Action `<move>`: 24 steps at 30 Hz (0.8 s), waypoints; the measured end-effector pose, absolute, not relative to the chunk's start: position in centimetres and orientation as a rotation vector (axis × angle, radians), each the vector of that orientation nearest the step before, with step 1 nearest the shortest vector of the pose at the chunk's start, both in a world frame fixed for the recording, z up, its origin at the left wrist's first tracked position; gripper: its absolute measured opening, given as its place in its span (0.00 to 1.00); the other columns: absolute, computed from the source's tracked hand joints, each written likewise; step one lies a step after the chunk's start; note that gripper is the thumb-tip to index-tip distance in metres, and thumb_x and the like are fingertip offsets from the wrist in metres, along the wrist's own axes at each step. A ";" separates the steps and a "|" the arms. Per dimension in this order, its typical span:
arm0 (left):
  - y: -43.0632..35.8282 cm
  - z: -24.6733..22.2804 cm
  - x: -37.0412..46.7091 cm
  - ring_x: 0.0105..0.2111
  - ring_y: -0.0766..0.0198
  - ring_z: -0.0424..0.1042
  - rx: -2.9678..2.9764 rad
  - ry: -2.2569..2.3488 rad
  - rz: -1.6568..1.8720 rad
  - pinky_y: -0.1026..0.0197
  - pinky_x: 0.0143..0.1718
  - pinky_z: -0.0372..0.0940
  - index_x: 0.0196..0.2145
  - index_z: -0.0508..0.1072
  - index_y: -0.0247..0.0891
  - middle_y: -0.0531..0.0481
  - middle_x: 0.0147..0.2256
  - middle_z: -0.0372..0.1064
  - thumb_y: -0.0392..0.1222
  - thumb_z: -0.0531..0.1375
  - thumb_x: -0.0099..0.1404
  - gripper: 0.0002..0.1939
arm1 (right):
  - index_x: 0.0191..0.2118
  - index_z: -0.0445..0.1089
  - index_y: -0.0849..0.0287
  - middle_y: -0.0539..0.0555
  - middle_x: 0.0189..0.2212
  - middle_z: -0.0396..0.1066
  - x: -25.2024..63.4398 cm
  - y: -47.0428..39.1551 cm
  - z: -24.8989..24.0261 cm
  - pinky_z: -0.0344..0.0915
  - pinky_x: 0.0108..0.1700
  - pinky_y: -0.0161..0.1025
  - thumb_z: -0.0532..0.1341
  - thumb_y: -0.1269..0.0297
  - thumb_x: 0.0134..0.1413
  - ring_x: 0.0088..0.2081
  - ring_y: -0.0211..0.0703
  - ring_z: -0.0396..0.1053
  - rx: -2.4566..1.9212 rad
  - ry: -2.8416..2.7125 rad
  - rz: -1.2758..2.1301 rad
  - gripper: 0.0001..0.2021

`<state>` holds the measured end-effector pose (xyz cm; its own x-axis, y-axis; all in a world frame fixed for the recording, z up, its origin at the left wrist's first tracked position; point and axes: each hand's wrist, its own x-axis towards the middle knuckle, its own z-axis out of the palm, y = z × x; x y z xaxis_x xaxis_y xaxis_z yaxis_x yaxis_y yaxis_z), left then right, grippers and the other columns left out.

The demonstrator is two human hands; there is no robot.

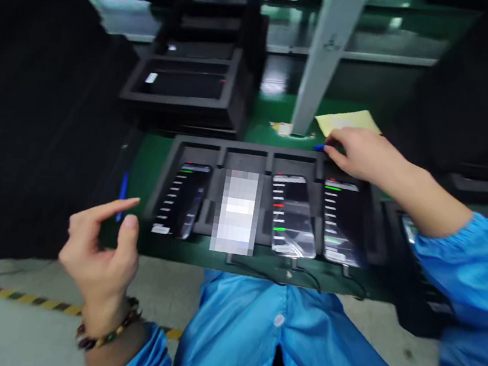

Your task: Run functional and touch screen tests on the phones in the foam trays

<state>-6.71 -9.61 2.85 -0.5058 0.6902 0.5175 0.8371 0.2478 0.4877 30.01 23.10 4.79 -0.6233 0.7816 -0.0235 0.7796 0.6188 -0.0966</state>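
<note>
My left hand [101,247] hovers at the left, its index finger and thumb apart with nothing between them. Beside it, a thin blue stick [123,192], perhaps a pen, lies near the table's left side. Behind the black tray [249,147], my right hand [358,154] pinches a small blue stick [319,148], mostly hidden by the fingers. Several phones rest in or over the tray: a dark-screened phone [182,201], one with a pixelated screen [236,212], one with red and green marks [296,218], and another dark one [344,222] at the right.
Cables [304,270] run from some phones along the front table edge. Stacked black trays [183,100] stand at the back left. A grey post [330,55] rises behind, with yellow paper [349,119] beside it. Another black tray [389,223] sits under my right arm.
</note>
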 end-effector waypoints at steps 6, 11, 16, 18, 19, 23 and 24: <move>-6.8 1.9 -12.8 0.45 0.47 0.75 -1.149 -2.855 -0.571 0.41 0.54 0.70 0.56 0.76 0.33 0.36 0.48 0.77 0.57 0.65 0.68 0.28 | 0.51 0.79 0.58 0.61 0.42 0.83 29.2 20.0 6.0 0.67 0.40 0.48 0.61 0.57 0.73 0.39 0.55 0.79 -1.049 -2.832 0.298 0.13; -4.6 0.9 -14.1 0.31 0.53 0.67 -1.162 -2.998 -0.491 0.41 0.45 0.69 0.53 0.77 0.35 0.46 0.32 0.72 0.48 0.65 0.68 0.20 | 0.48 0.78 0.57 0.60 0.43 0.83 30.7 16.6 8.0 0.72 0.43 0.49 0.58 0.59 0.74 0.41 0.55 0.80 -0.872 -2.785 0.320 0.12; -4.9 4.6 -11.9 0.31 0.58 0.73 -1.228 -2.909 -0.800 0.56 0.36 0.69 0.52 0.79 0.36 0.49 0.32 0.75 0.42 0.63 0.70 0.14 | 0.65 0.71 0.57 0.58 0.46 0.82 28.6 11.2 10.0 0.73 0.45 0.45 0.53 0.64 0.78 0.45 0.50 0.79 -0.621 -2.780 0.295 0.18; -5.5 6.8 -7.8 0.33 0.61 0.77 -1.462 -2.643 -1.312 0.58 0.37 0.71 0.57 0.78 0.39 0.50 0.35 0.78 0.46 0.67 0.70 0.19 | 0.73 0.63 0.54 0.56 0.46 0.82 26.4 9.1 10.3 0.71 0.44 0.44 0.53 0.68 0.77 0.43 0.47 0.78 -0.466 -2.808 0.198 0.24; -5.6 7.7 -5.3 0.35 0.62 0.78 -1.620 -2.530 -1.422 0.59 0.39 0.72 0.59 0.77 0.41 0.51 0.37 0.79 0.45 0.69 0.70 0.21 | 0.75 0.61 0.53 0.55 0.46 0.82 25.3 8.2 10.3 0.70 0.43 0.43 0.53 0.70 0.77 0.42 0.46 0.77 -0.397 -2.811 0.142 0.26; -5.5 9.0 3.0 0.39 0.64 0.80 -2.129 -2.264 -1.657 0.60 0.40 0.73 0.59 0.71 0.44 0.53 0.40 0.79 0.39 0.68 0.73 0.20 | 0.63 0.72 0.61 0.54 0.38 0.81 23.2 6.4 10.3 0.68 0.40 0.44 0.49 0.74 0.78 0.38 0.45 0.75 -0.348 -2.717 -0.067 0.20; -5.3 8.6 3.8 0.41 0.62 0.81 -2.195 -2.207 -1.671 0.58 0.42 0.74 0.59 0.71 0.44 0.52 0.42 0.79 0.38 0.68 0.73 0.20 | 0.57 0.76 0.62 0.54 0.35 0.79 23.6 6.4 10.3 0.68 0.39 0.45 0.50 0.73 0.78 0.37 0.46 0.75 -0.389 -2.679 -0.099 0.17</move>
